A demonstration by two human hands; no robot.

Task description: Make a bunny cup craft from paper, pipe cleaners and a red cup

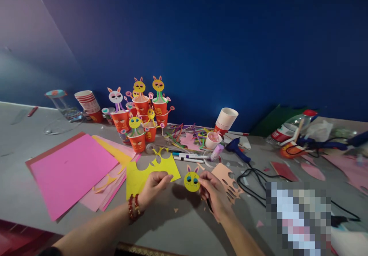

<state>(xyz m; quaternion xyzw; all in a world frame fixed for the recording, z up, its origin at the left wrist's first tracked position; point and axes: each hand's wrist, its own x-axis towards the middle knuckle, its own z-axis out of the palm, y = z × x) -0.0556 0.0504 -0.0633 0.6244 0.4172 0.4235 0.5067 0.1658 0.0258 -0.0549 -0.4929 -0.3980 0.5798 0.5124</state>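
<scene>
Right hand (216, 197) pinched yellow rabbit face (191, 182) by right edge, ears upward; left hand (152, 187) curled apart, contents unclear.

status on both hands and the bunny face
Right hand pinching yellow bunny face at edge. Left hand curled near yellow sheet, grip unclear. Small paper scrap lies between hands.

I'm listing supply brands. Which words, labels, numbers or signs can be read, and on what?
No text is legible.
Red cups: yellowish markings, too blurred to read.
Red-capped bottle: red-and-white label, too blurred to read.
Markers: any print too small to read.
Yellow rabbit face: no lettering discernible.
</scene>
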